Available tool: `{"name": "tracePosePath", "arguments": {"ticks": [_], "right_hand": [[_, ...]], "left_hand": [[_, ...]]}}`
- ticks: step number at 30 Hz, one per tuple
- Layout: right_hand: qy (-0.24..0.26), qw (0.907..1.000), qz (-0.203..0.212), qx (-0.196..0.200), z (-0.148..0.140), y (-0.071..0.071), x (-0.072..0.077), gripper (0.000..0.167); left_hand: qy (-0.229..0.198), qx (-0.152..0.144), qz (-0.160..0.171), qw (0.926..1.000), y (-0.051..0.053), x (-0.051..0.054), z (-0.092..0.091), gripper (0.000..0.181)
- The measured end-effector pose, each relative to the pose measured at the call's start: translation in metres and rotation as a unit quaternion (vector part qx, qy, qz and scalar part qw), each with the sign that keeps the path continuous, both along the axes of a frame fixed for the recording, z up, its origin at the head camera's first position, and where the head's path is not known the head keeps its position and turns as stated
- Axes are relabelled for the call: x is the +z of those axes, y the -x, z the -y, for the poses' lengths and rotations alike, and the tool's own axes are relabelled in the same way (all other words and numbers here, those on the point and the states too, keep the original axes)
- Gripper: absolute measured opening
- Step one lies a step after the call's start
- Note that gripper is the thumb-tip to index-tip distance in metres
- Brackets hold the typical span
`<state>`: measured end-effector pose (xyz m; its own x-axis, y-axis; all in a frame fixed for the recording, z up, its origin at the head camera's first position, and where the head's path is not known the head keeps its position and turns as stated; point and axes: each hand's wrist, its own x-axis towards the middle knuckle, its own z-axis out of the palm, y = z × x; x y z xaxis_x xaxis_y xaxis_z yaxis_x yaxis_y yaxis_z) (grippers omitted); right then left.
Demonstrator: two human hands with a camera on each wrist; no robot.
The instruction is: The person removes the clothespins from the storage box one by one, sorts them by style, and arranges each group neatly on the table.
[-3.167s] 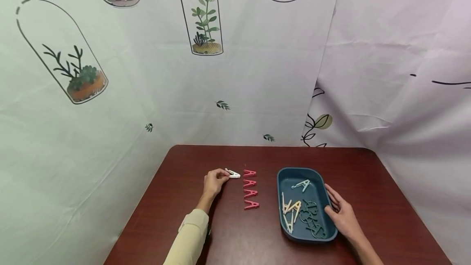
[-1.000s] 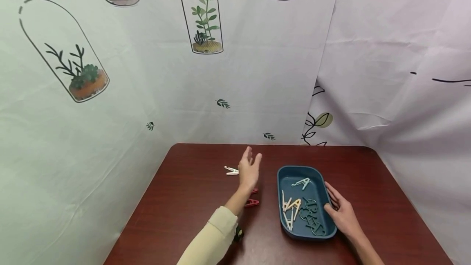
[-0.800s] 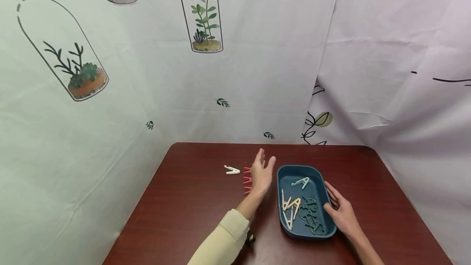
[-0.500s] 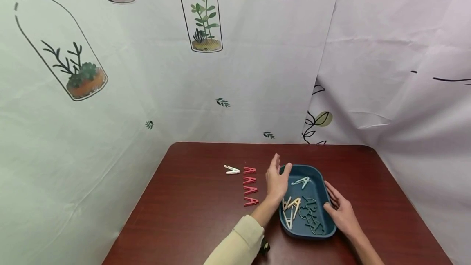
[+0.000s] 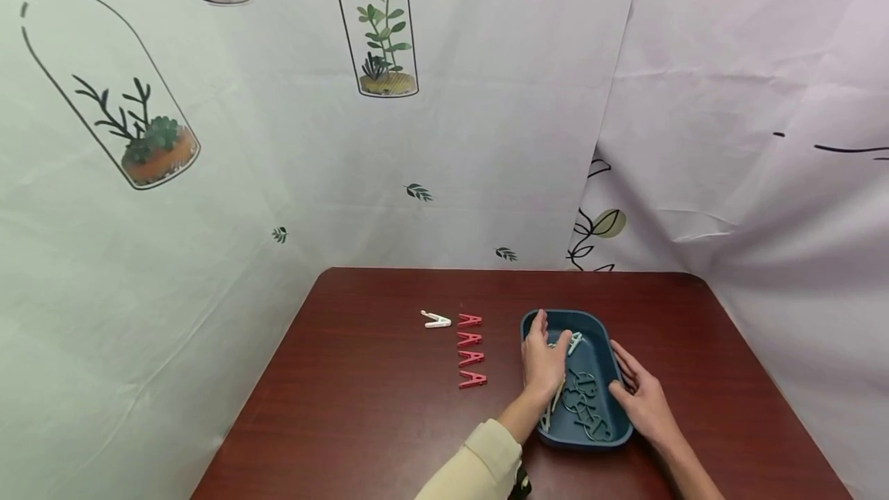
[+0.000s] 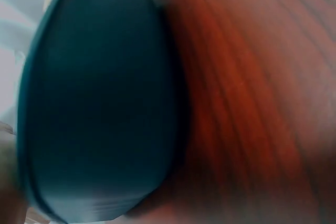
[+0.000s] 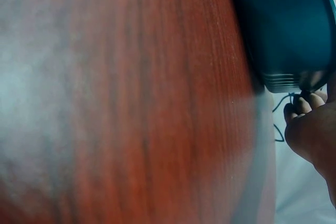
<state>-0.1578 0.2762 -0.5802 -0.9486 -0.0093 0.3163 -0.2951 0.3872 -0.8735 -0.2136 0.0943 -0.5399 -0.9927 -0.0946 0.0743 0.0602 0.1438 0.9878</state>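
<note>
In the head view, my left hand (image 5: 544, 361) is over the left side of a blue plastic tray (image 5: 585, 444), fingers extended and nothing visible in its grasp. It hides part of the pale clothespins (image 5: 547, 413) there. A light green clothespin (image 5: 575, 342) shows just beyond its thumb. My right hand (image 5: 642, 392) holds the tray's right side, thumb at the rim and fingers along the outer wall. The left wrist view shows mostly the tray's outer wall (image 6: 105, 93). In the right wrist view, part of the right hand (image 7: 310, 129) appears beside the tray (image 7: 294, 30).
Several red clothespins (image 5: 471, 358) lie in a column on the dark red-brown table (image 5: 361, 407), left of the tray. One white clothespin (image 5: 437, 321) lies left of the farthest red one. Dark green ring-shaped pieces (image 5: 586, 407) are inside the tray. A printed cloth (image 5: 486, 137) hangs behind.
My left hand has released the white clothespin and moved right, past the red clothespins, to over the tray's left side. My right hand stays at the tray.
</note>
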Motion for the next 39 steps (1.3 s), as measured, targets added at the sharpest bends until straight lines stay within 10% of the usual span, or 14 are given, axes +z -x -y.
{"name": "tracePosePath", "arguments": {"ticks": [15, 39], "right_hand": [[0.0, 1.0, 0.004, -0.003, 0.0, 0.0, 0.002, 0.068], [0.005, 1.0, 0.003, 0.002, 0.002, -0.001, 0.003, 0.067]], "left_hand": [[0.072, 0.002, -0.017, 0.9973, 0.0, -0.014, -0.013, 0.052], [0.233, -0.018, -0.012, 0.9723, 0.006, -0.023, -0.019, 0.031]]}}
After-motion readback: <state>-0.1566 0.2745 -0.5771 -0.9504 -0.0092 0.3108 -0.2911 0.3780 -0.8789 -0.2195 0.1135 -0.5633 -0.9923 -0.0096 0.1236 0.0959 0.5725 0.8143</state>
